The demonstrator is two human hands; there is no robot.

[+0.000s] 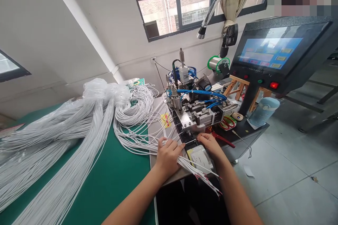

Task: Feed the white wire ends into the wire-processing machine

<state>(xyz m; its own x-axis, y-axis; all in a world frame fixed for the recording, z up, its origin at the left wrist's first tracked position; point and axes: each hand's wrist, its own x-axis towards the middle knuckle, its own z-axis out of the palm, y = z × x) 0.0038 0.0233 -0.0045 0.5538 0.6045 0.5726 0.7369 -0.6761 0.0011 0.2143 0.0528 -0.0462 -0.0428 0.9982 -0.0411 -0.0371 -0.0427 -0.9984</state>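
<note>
My left hand [169, 154] is closed around a bundle of thin white cables [195, 171] at the bench machine's front edge. Their stripped ends, with reddish tips, fan out to the right below my wrists. One white cable [190, 141] runs from my left fingertips across to my right hand [209, 143], whose thumb and fingers pinch its end. That pinch sits just in front of the machine's metal block [186, 121]; the exact tip is hidden by my fingers. Under my right wrist is a small light-coloured box or pad [200, 158].
Long bundles of white cable [79, 147], partly wrapped in plastic, cover the green table [126, 190] at left. Blue air hoses [203, 92] and a solder wire spool [218, 64] belong to the machine area. Red-handled pliers [223, 140], a bottle [264, 110] and a touchscreen [271, 52] stand right.
</note>
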